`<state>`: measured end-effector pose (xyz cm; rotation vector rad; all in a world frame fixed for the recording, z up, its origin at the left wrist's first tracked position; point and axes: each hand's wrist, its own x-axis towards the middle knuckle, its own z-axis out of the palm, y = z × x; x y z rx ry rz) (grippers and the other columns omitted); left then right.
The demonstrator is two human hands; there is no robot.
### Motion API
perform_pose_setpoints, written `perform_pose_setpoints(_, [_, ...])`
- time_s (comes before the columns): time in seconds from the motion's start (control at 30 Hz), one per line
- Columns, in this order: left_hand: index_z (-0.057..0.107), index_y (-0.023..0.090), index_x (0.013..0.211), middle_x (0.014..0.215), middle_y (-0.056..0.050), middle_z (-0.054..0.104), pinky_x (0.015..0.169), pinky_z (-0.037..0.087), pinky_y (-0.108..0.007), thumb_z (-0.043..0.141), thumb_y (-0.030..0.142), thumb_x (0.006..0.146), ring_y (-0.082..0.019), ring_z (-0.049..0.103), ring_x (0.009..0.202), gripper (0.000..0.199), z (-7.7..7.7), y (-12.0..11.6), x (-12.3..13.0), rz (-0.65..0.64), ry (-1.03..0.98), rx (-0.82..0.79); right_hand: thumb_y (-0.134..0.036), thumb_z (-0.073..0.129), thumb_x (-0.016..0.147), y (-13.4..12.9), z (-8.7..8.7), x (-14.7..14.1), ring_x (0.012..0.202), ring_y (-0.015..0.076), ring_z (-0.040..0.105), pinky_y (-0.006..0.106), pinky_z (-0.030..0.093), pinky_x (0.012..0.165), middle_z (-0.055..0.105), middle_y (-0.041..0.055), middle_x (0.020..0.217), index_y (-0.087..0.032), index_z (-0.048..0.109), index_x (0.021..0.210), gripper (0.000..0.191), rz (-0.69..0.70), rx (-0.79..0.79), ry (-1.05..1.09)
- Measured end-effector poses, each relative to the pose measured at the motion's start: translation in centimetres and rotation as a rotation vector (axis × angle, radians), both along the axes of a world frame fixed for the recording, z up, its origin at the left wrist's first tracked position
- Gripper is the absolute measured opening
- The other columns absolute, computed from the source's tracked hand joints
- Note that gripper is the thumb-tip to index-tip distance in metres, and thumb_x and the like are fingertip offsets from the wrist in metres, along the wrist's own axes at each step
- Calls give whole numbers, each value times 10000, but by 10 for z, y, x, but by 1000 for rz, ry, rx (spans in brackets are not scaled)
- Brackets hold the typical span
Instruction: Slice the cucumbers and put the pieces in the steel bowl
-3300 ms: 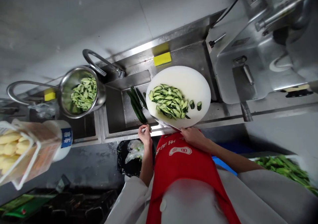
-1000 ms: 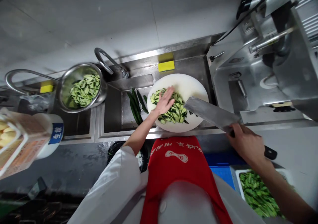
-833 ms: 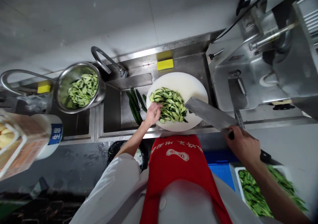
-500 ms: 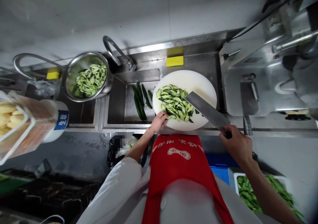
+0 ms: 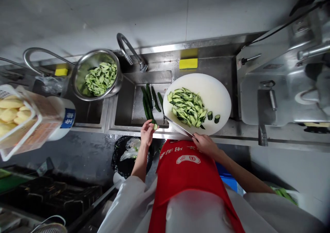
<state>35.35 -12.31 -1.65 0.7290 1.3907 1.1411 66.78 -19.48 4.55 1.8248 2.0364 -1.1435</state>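
Sliced cucumber (image 5: 189, 105) lies heaped on the left and middle of the round white cutting board (image 5: 216, 88), with two short dark green end pieces (image 5: 210, 115) to its right. My right hand (image 5: 206, 144) grips the handle of a cleaver (image 5: 177, 125), whose blade slants along the board's lower left edge. My left hand (image 5: 146, 133) is at the sink's front edge, fingers closed round a small cucumber piece (image 5: 155, 126) with a pale cut face. Whole cucumbers (image 5: 146, 104) lie in the sink (image 5: 126, 105) just beyond that hand.
A steel bowl (image 5: 118, 85) of cucumber slices stands at the left by a curved faucet (image 5: 129, 50). A yellow sponge (image 5: 188, 63) sits behind the board. Potatoes fill a basket (image 5: 33, 123) at far left. Below my left hand is a black-lined bin (image 5: 116, 157).
My left hand has moved left off the board and now holds a cucumber piece. My right hand brought the cleaver left and down to the board's lower left edge, uncovering the end pieces.
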Motion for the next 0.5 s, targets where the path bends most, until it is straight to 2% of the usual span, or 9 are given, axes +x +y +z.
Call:
perform_pose_setpoints(0.13, [647,180,1059,758,3,667,692,583,-301,848,434,666,-134,672,689,510,-12,0,51,-29,-28,-14,-355,250,1045,1,-9,7,867,196,673,273,328,705,725,86,907,-182,590,1002,385,-53,25,-57])
perform_pose_setpoints(0.23, [664,136,951,703,-8,661,594,528,-236,858,441,639,-107,621,604,477,-26,3,95,-9,46,3,-355,259,1046,-5,-11,15,861,206,678,275,332,691,720,91,896,-175,581,1004,371,-84,37,-126])
perform_pose_setpoints(0.3, [651,124,869,675,-6,638,543,495,-226,843,467,651,-97,588,544,450,-35,3,116,16,71,-4,-337,273,1046,-12,-11,16,853,201,681,270,333,678,718,93,905,-167,568,1020,342,-65,30,-145])
perform_pose_setpoints(0.4, [628,122,831,774,-29,631,524,490,-231,802,478,712,-92,589,522,414,-40,0,127,24,172,8,-301,271,1050,-24,-9,13,852,193,689,264,341,667,717,99,945,-167,545,1048,305,-17,31,-141])
perform_pose_setpoints(0.5, [653,130,863,941,-65,614,547,500,-226,745,432,801,-89,605,584,322,-39,-4,118,-37,390,138,-296,269,1052,-30,-7,10,869,203,698,264,364,673,712,106,956,-174,528,1050,286,12,24,-159])
